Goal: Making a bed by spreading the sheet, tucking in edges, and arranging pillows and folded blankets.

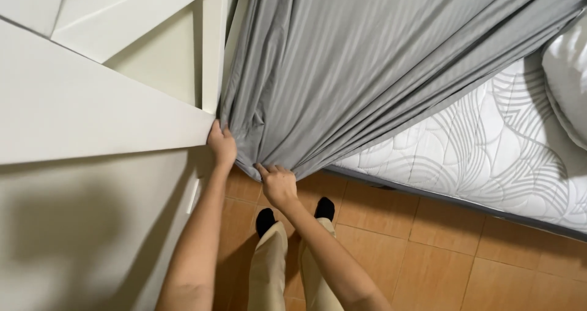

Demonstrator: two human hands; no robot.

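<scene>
**Sheet gathered at the bed corner, most of the mattress bare**

Left hand (221, 144): closed on the edge of the grey sheet (342, 60), up against the white cabinet (92, 112) at the corner of the bed. Fingers curl into the cloth; the thumb side rests close to the cabinet's edge.

Right hand (278, 185): also closed on the sheet, a little lower and nearer the person, pinching the bunched hem where the folds run together. The two hands sit near each other, both holding cloth, neither open.

Sheet: pulled into a tight fan of creases that meet at the hands. From there it spreads up and away across the far side of the bed. It looks taut, drawn toward the corner rather than lying flat.

Mattress (477, 146): white, quilted with a curved pattern. A wide stretch of it on the right is uncovered; the sheet's lower edge runs diagonally across it. The near long side shows no sheet over it.

Judgement on progress: early to middle. One corner is in hand and not visibly settled; whether it is tucked cannot be told, as the cloth hides the mattress corner. The right-hand part of the bed remains to be covered and smoothed.

Surroundings: a white pillow (568, 78) at the right edge, a tiled orange-brown floor (440, 256) below, the person's beige trousers (272, 268) and dark socks between the arms.
</scene>
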